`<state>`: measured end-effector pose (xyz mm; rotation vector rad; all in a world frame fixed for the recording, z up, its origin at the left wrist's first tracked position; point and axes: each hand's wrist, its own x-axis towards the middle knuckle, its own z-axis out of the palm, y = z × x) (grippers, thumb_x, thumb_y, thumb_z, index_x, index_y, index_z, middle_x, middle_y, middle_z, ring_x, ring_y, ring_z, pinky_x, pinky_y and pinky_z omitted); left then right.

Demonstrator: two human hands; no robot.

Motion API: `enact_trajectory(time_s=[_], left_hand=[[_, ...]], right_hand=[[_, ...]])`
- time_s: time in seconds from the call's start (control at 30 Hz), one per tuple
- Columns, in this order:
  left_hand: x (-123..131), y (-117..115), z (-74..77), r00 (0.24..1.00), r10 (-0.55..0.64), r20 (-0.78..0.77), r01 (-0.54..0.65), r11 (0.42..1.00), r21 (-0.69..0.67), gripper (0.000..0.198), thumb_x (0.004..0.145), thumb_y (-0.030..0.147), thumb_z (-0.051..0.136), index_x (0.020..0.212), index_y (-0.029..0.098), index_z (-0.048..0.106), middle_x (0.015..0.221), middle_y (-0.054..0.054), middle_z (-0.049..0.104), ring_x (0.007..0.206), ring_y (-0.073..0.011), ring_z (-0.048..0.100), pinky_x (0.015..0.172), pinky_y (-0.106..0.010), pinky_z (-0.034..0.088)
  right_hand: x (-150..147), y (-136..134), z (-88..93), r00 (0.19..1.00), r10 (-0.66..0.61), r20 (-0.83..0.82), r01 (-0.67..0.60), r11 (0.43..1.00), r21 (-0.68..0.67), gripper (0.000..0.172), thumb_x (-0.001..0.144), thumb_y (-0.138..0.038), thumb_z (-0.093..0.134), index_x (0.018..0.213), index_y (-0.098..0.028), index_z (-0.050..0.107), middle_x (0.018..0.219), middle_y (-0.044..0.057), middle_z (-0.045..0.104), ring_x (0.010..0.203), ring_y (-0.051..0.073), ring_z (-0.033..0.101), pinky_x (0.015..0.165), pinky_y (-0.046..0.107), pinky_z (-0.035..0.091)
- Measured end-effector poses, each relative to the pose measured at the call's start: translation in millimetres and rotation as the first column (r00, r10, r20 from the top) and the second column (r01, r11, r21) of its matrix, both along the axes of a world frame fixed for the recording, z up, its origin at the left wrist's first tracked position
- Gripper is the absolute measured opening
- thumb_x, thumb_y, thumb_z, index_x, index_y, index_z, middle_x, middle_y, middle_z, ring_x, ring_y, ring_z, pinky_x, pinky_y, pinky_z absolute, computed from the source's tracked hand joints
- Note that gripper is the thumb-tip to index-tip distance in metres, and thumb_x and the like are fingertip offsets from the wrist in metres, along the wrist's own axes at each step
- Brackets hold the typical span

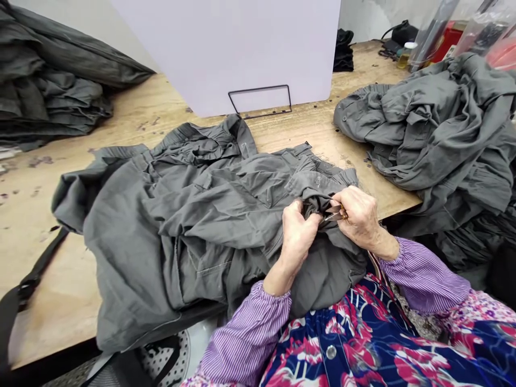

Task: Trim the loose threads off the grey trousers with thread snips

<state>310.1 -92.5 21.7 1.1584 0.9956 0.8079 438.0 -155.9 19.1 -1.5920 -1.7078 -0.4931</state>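
The right hand (358, 217) is closed around small scissors (332, 212), their blades pointing into a fold of the gray garment (193, 215), while the left hand (300, 231) pinches that fold in its fingers. The garment lies on the table (68, 279) and spills over its edge toward the person's lap, with a heap of gray clothes (435, 129) to the right and another heap (48, 80) to the left.

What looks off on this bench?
Dark scraps, probably fabric or thread clippings, litter the wooden tabletop, mostly beyond the grey garment. Purplish stains mark the wood at left. Nothing else stands out.
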Motion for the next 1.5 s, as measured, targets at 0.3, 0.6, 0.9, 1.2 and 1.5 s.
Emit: enact_trajectory(time_s=[0.3, 0.6, 0.9, 1.2, 1.5], left_hand=[[-7, 22, 27.6, 0.899, 0.161, 0.408, 0.042, 0.894, -0.446, 0.017, 0.055, 0.004, 0.058, 0.069, 0.014, 0.058, 0.065, 0.002, 0.063, 0.059, -0.0087, 0.057, 0.067, -0.022, 0.047], [0, 15, 29.8, 0.892, 0.147, 0.427, 0.129, 0.824, -0.552, 0.016, 0.059, 0.002, 0.054, 0.07, 0.014, 0.054, 0.067, 0.002, 0.062, 0.058, -0.008, 0.057, 0.065, -0.021, 0.048], [-7, 22, 32.5, 0.901, 0.184, 0.392, 0.142, 0.728, -0.67, 0.013, 0.065, 0.004, 0.048, 0.071, 0.013, 0.055, 0.064, 0.0, 0.06, 0.058, -0.0109, 0.057, 0.071, -0.027, 0.05], [-8, 13, 24.9, 0.892, 0.105, 0.439, 0.085, 0.916, -0.392, 0.019, 0.055, 0.006, 0.063, 0.07, 0.014, 0.055, 0.067, 0.004, 0.059, 0.06, -0.0065, 0.053, 0.058, -0.017, 0.042], [-9, 20, 26.3, 0.914, 0.051, 0.403, 0.108, 0.926, -0.362, 0.027, 0.059, 0.03, 0.077, 0.07, 0.014, 0.058, 0.067, 0.001, 0.062, 0.061, -0.0094, 0.057, 0.061, -0.021, 0.046]], right_hand=[[-3, -17, 2.5, 0.893, 0.197, -0.404, -0.274, 0.951, -0.141, 0.019, 0.079, -0.016, 0.056, 0.063, -0.017, 0.049, 0.055, -0.002, 0.051, 0.049, 0.007, 0.043, 0.049, 0.02, 0.032], [-17, -15, 4.5, 0.896, 0.003, -0.444, -0.238, 0.847, -0.476, 0.001, 0.077, -0.017, 0.053, 0.077, -0.016, 0.054, 0.065, 0.0, 0.057, 0.057, 0.01, 0.051, 0.056, 0.022, 0.035], [-18, -8, 4.6, 0.873, 0.046, -0.486, -0.209, 0.935, -0.287, 0.009, 0.071, -0.012, 0.05, 0.065, -0.017, 0.047, 0.057, -0.002, 0.049, 0.05, 0.008, 0.042, 0.051, 0.021, 0.031], [-22, -5, 8.3, 0.925, 0.025, -0.38, -0.2, 0.88, -0.431, 0.015, 0.075, -0.019, 0.054, 0.062, -0.018, 0.046, 0.057, -0.001, 0.05, 0.053, 0.01, 0.044, 0.052, 0.023, 0.029], [-23, 2, 11.7, 0.097, -0.062, -0.993, -0.457, 0.884, -0.1, 0.015, 0.063, -0.019, 0.058, 0.07, -0.018, 0.045, 0.057, -0.007, 0.041, 0.048, 0.005, 0.036, 0.045, 0.018, 0.029]])
